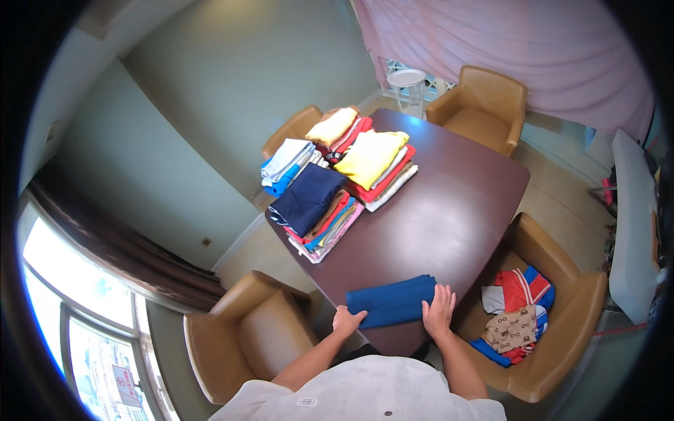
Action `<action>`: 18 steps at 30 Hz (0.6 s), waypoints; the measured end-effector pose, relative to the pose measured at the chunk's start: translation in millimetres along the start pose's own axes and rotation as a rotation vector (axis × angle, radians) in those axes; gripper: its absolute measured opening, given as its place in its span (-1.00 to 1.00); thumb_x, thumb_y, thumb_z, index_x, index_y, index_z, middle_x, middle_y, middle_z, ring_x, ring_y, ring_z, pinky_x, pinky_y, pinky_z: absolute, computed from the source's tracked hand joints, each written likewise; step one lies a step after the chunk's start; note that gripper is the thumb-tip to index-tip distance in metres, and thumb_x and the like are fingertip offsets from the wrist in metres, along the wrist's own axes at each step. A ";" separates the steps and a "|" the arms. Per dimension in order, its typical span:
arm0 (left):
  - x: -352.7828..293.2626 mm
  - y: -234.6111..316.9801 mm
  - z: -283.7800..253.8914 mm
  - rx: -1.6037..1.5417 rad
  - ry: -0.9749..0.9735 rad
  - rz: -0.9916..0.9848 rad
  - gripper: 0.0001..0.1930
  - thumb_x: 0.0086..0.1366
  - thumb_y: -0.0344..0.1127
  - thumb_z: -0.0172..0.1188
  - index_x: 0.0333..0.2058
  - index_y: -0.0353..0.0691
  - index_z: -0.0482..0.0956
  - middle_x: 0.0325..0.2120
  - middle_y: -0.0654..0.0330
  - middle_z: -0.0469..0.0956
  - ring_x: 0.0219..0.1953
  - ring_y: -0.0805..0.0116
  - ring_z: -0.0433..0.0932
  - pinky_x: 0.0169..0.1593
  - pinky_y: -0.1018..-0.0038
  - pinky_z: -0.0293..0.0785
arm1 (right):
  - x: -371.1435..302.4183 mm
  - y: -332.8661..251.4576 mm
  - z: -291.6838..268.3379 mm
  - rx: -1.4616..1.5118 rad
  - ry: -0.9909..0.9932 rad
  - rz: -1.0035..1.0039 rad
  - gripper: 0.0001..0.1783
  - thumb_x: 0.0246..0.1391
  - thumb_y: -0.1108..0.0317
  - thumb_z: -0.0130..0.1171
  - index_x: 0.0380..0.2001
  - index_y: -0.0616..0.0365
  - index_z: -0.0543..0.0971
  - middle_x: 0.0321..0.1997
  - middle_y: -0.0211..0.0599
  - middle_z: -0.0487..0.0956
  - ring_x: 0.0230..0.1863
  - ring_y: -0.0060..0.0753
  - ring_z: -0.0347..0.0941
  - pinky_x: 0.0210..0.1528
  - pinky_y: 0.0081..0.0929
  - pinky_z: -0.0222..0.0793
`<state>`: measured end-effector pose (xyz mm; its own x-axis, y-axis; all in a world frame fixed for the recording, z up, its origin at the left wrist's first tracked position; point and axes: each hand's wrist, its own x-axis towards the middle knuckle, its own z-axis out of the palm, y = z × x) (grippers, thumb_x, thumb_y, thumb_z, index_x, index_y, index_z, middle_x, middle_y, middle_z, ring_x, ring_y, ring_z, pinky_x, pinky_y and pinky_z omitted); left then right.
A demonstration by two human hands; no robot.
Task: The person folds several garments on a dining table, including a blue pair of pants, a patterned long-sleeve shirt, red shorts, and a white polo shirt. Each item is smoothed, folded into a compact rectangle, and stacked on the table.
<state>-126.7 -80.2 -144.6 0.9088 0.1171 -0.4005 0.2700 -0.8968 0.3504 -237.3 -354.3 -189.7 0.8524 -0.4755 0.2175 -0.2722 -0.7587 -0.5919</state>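
Note:
A dark blue garment [393, 300], folded into a flat oblong, lies at the near corner of the table. My left hand [347, 321] grips its left end, thumb on top and fingers curled out of sight at the edge. At the right end, my right hand [439, 309] lies with its fingers stretched out and its thumb against the cloth. Whether the garment is a shirt or trousers, I cannot tell.
Folded clothes stand in several stacks on the brown table [463, 182], topped by a navy piece [309, 196], a yellow piece [372, 158] and a pale blue one [288, 158]. Loose clothes [516, 316] fill the tan armchair [572, 330] at right. Another armchair [274, 326] stands left.

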 end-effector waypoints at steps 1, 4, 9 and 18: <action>-0.7 -0.2 0.9 -0.010 0.032 0.013 -0.14 0.08 0.11 0.53 0.17 -0.38 0.44 0.06 -0.10 0.61 0.03 0.04 0.64 0.10 0.15 0.58 | -6.6 -1.4 -0.5 -0.006 -0.001 0.002 -0.22 0.15 0.23 0.33 0.36 0.30 0.30 0.43 0.02 0.31 0.55 0.11 0.05 0.58 0.14 -0.18; 10.4 2.7 -10.3 -0.332 -0.390 -0.186 -0.21 0.08 -0.05 0.54 0.17 -0.39 0.44 0.05 -0.02 0.60 0.07 0.15 0.62 0.07 0.20 0.58 | -17.0 -1.7 -1.4 -0.027 0.008 -0.008 -0.22 0.14 0.24 0.33 0.36 0.30 0.30 0.43 0.01 0.30 0.55 0.11 0.05 0.58 0.14 -0.16; -9.5 13.8 -20.8 -0.729 -0.449 -0.321 -0.47 0.13 -0.27 0.46 0.05 -0.31 0.55 0.03 0.07 0.63 0.07 0.20 0.60 0.08 0.18 0.57 | -26.1 3.3 -7.4 -0.044 -0.002 -0.022 -0.25 0.16 0.25 0.29 0.36 0.30 0.30 0.44 0.01 0.29 0.55 0.10 0.05 0.58 0.13 -0.15; 9.7 49.9 -57.3 -1.029 -0.916 -0.076 -0.48 0.11 -0.49 0.27 0.11 -0.32 0.54 0.02 0.02 0.62 0.05 0.09 0.61 0.24 0.14 0.52 | -43.5 -3.7 -20.9 0.119 0.044 0.123 -0.22 0.11 0.32 0.32 0.35 0.36 0.29 0.43 0.15 0.28 0.52 0.23 0.07 0.55 0.05 -0.02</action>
<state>-86.2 -99.4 -82.6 0.4575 -0.5288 -0.7149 0.7847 -0.1380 0.6043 -282.7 -340.1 -180.7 0.7949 -0.5823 0.1704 -0.3159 -0.6370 -0.7031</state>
